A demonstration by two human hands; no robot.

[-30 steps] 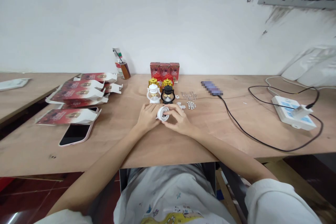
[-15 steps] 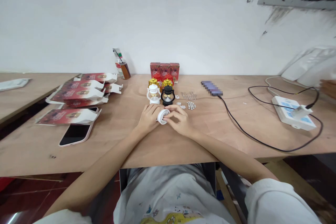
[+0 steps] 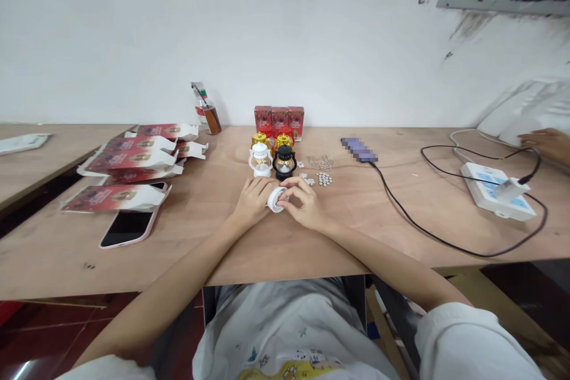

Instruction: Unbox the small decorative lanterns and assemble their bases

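Note:
My left hand (image 3: 253,202) is closed around a round white plastic piece (image 3: 274,200) that looks like a lantern's base. Its hollow side faces toward me and to the right. My right hand (image 3: 303,204) pinches at that hollow; whatever its fingertips hold is too small to make out. Just beyond my hands stand a white mini lantern (image 3: 260,161) and a black mini lantern (image 3: 284,164). Behind them are two gold lanterns (image 3: 284,141) and red ones, partly hidden. To the right lie small round silvery discs (image 3: 325,179), white flat bits (image 3: 307,180) and thin metallic pieces (image 3: 321,162).
Three red boxes (image 3: 279,116) stand by the wall. Unfolded red cartons (image 3: 129,154) and a phone (image 3: 129,228) lie left, near a bottle (image 3: 209,116). Rightward are a pixelated device (image 3: 359,149), a black cable (image 3: 414,227), a power strip (image 3: 490,187) and another person's hand (image 3: 547,142).
My hands and the white piece stay nearly in place, with only slight finger movement. The other person's hand at the far right has reached further into view.

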